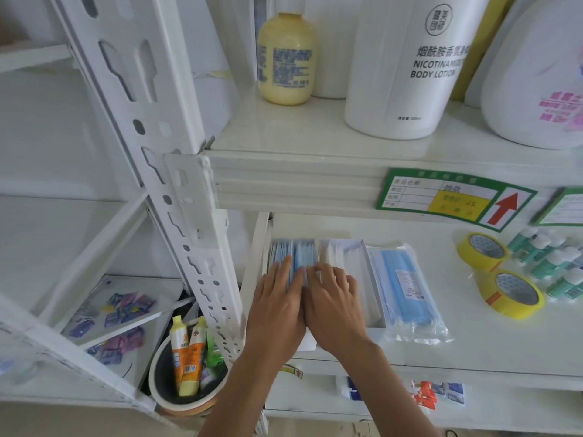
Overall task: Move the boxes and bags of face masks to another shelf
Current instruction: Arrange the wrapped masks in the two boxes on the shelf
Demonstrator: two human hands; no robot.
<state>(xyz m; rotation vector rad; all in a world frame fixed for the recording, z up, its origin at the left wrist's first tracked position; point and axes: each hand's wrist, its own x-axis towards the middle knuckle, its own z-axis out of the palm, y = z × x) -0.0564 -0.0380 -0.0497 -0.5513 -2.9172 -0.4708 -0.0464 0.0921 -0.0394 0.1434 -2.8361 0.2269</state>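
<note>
Presently, from the head view, I note both hands laid side by side on an open white box at the left end of the middle shelf. My left hand lies flat, fingers extended and close together, on the blue face masks standing upright in the box's left half. My right hand lies flat beside it, touching it along the thumb side, fingers slightly spread and reaching over the blue masks towards the white packets in the right half. Neither hand grips anything that I can see; the fingertips are blurred.

Just right of the box a clear bag of blue masks lies flat on the same shelf. Further right are two yellow tape rolls and a cluster of small green bottles.

On the shelf above stand a yellow bottle and a large white body lotion bottle. A green price label is fixed to that shelf's front edge.
</note>
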